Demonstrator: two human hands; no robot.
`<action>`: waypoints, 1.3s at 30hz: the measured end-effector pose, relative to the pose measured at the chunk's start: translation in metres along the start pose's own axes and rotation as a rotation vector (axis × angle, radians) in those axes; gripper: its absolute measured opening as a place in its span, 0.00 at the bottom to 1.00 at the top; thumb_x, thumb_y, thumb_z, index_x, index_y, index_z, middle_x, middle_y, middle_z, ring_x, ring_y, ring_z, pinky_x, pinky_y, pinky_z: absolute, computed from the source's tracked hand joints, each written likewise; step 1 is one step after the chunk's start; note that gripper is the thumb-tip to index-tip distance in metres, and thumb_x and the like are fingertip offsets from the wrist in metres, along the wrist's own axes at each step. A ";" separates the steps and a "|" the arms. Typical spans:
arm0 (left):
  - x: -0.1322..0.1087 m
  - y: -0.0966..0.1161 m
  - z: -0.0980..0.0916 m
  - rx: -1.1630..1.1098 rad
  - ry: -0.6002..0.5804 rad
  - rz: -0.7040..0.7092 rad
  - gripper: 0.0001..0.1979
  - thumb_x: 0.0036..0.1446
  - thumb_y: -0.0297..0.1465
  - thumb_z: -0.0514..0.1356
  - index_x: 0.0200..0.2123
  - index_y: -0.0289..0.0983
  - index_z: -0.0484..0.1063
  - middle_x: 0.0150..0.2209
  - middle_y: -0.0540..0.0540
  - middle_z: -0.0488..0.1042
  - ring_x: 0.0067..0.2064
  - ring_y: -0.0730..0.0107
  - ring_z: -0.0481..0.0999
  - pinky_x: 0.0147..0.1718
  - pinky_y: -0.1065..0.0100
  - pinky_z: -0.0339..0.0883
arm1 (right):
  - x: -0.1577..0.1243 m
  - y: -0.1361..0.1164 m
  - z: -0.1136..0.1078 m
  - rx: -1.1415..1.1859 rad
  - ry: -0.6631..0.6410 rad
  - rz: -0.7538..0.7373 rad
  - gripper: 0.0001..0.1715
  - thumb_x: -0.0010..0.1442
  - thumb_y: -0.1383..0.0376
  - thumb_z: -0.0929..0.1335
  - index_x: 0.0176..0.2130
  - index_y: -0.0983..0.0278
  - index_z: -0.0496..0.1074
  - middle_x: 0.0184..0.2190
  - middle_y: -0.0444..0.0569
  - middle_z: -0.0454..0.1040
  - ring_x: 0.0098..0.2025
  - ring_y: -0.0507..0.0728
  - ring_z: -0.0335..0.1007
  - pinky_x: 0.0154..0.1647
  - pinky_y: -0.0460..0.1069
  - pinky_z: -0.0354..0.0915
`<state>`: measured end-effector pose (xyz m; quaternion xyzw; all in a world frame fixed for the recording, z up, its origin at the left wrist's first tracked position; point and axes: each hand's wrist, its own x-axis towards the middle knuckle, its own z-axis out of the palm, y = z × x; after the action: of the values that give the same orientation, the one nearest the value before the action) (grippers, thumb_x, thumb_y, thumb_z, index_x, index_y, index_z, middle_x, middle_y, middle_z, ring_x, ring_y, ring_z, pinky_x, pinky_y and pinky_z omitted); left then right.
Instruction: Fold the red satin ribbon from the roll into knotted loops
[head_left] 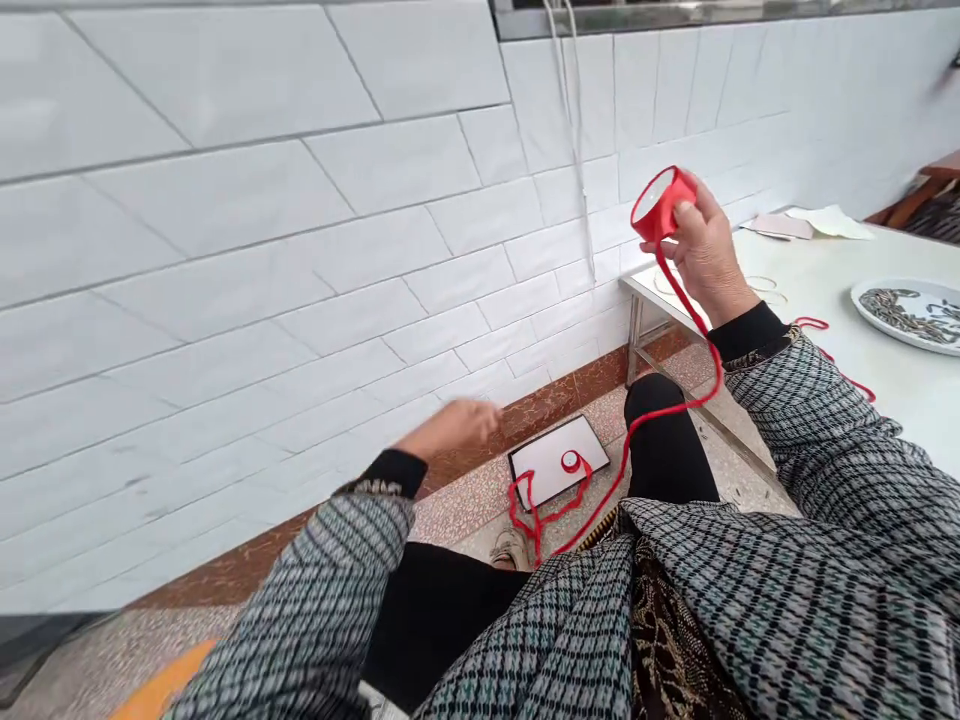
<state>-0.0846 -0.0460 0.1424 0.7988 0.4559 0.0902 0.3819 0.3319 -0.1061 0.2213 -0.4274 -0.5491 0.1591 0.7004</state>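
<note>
My right hand [701, 248] is raised in front of the white tiled wall, with its fingers closed on a loop of red ribbon [661, 205]. The ribbon trails down from that hand past my knee to the floor. It ends in a loose tangle [540, 505] beside a small red ribbon roll [572, 461], which lies on a white board [551, 465] on the floor. My left hand [457, 425] reaches out low toward the wall and is blurred by motion. Nothing shows in it.
A white table [825, 300] stands at the right with a patterned plate [911, 312], papers [806, 222] and more red ribbon [821, 335] on it. The tiled wall [300, 250] is close on the left. A white cord [571, 120] hangs down it. My shoe [511, 548] rests on the speckled floor.
</note>
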 end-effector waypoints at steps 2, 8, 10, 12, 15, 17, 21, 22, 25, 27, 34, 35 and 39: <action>0.019 0.027 -0.010 -0.178 0.261 0.150 0.09 0.61 0.36 0.69 0.40 0.38 0.84 0.36 0.44 0.86 0.43 0.57 0.86 0.54 0.53 0.79 | 0.004 -0.005 0.021 -0.035 -0.085 -0.067 0.45 0.61 0.32 0.69 0.68 0.50 0.69 0.59 0.53 0.78 0.55 0.66 0.81 0.47 0.61 0.81; 0.034 0.144 0.008 -0.723 0.350 0.800 0.23 0.56 0.42 0.75 0.52 0.42 0.81 0.54 0.42 0.85 0.60 0.55 0.83 0.64 0.51 0.74 | 0.001 -0.047 0.076 -0.139 -0.199 -0.339 0.41 0.65 0.39 0.71 0.68 0.55 0.70 0.52 0.51 0.81 0.53 0.63 0.81 0.58 0.62 0.79; 0.027 0.165 0.020 -0.806 0.315 0.800 0.21 0.58 0.45 0.74 0.50 0.42 0.80 0.53 0.43 0.85 0.57 0.57 0.84 0.62 0.51 0.75 | 0.000 -0.059 0.081 -0.184 -0.205 -0.397 0.38 0.67 0.43 0.71 0.68 0.56 0.70 0.53 0.51 0.80 0.53 0.62 0.81 0.60 0.62 0.79; 0.021 0.176 0.027 -0.850 0.324 0.780 0.18 0.60 0.46 0.74 0.47 0.42 0.80 0.48 0.45 0.85 0.52 0.61 0.84 0.59 0.53 0.76 | -0.002 -0.067 0.082 -0.229 -0.191 -0.440 0.37 0.68 0.46 0.72 0.68 0.57 0.70 0.54 0.51 0.80 0.52 0.62 0.81 0.59 0.62 0.79; 0.019 0.181 0.026 -0.873 0.388 0.787 0.16 0.61 0.44 0.75 0.41 0.41 0.78 0.41 0.49 0.82 0.45 0.68 0.82 0.54 0.59 0.77 | -0.001 -0.069 0.082 -0.274 -0.152 -0.453 0.36 0.66 0.48 0.73 0.67 0.58 0.71 0.55 0.52 0.81 0.49 0.61 0.81 0.56 0.59 0.80; 0.020 0.183 0.025 -0.873 0.446 0.804 0.15 0.61 0.42 0.76 0.38 0.41 0.77 0.38 0.50 0.80 0.43 0.69 0.81 0.51 0.61 0.77 | 0.000 -0.065 0.084 -0.277 -0.138 -0.419 0.35 0.67 0.49 0.73 0.67 0.58 0.72 0.53 0.51 0.82 0.47 0.60 0.82 0.53 0.56 0.80; 0.023 0.185 0.031 -0.860 0.495 0.872 0.15 0.62 0.41 0.76 0.38 0.41 0.75 0.37 0.50 0.78 0.44 0.67 0.81 0.50 0.61 0.77 | 0.002 -0.056 0.091 -0.243 -0.102 -0.376 0.31 0.69 0.48 0.71 0.65 0.57 0.72 0.50 0.49 0.83 0.50 0.59 0.83 0.53 0.53 0.79; 0.024 0.185 0.034 -0.858 0.483 0.884 0.15 0.62 0.41 0.76 0.40 0.41 0.76 0.38 0.50 0.78 0.46 0.66 0.82 0.51 0.60 0.77 | 0.001 -0.054 0.092 -0.239 -0.092 -0.375 0.31 0.69 0.48 0.71 0.65 0.57 0.72 0.51 0.49 0.82 0.51 0.59 0.83 0.54 0.53 0.79; 0.026 0.182 0.042 -0.844 0.475 0.899 0.17 0.62 0.39 0.76 0.47 0.42 0.76 0.40 0.49 0.79 0.50 0.62 0.83 0.54 0.56 0.77 | -0.002 -0.052 0.096 -0.266 -0.072 -0.375 0.32 0.69 0.48 0.72 0.66 0.55 0.72 0.53 0.50 0.82 0.51 0.60 0.84 0.54 0.54 0.79; 0.028 0.181 0.045 -0.814 0.526 0.906 0.17 0.61 0.36 0.77 0.49 0.42 0.77 0.42 0.48 0.80 0.53 0.61 0.84 0.56 0.55 0.77 | -0.004 -0.052 0.097 -0.298 -0.052 -0.396 0.34 0.67 0.49 0.73 0.67 0.55 0.72 0.56 0.51 0.82 0.50 0.60 0.84 0.54 0.55 0.80; 0.026 0.179 0.037 -0.734 0.676 0.857 0.08 0.65 0.35 0.72 0.44 0.41 0.78 0.43 0.46 0.83 0.49 0.63 0.83 0.53 0.58 0.78 | -0.003 -0.057 0.101 -0.346 -0.025 -0.429 0.35 0.67 0.51 0.73 0.68 0.56 0.71 0.58 0.52 0.81 0.50 0.61 0.83 0.51 0.54 0.80; 0.024 0.178 0.036 -0.746 0.680 0.848 0.08 0.66 0.36 0.72 0.42 0.41 0.79 0.43 0.46 0.83 0.49 0.63 0.83 0.53 0.59 0.78 | -0.003 -0.057 0.102 -0.349 -0.026 -0.431 0.35 0.67 0.51 0.73 0.69 0.56 0.71 0.58 0.52 0.81 0.51 0.61 0.83 0.51 0.54 0.80; 0.022 0.173 0.032 -0.804 0.611 0.807 0.13 0.66 0.42 0.73 0.39 0.41 0.78 0.40 0.48 0.81 0.45 0.67 0.81 0.50 0.62 0.77 | -0.002 -0.057 0.105 -0.385 -0.036 -0.441 0.36 0.67 0.51 0.72 0.69 0.56 0.69 0.61 0.54 0.80 0.53 0.63 0.83 0.52 0.56 0.80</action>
<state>0.0574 -0.0960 0.2355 0.6403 0.1386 0.6138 0.4406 0.2217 -0.0964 0.2675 -0.4199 -0.6611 -0.0963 0.6143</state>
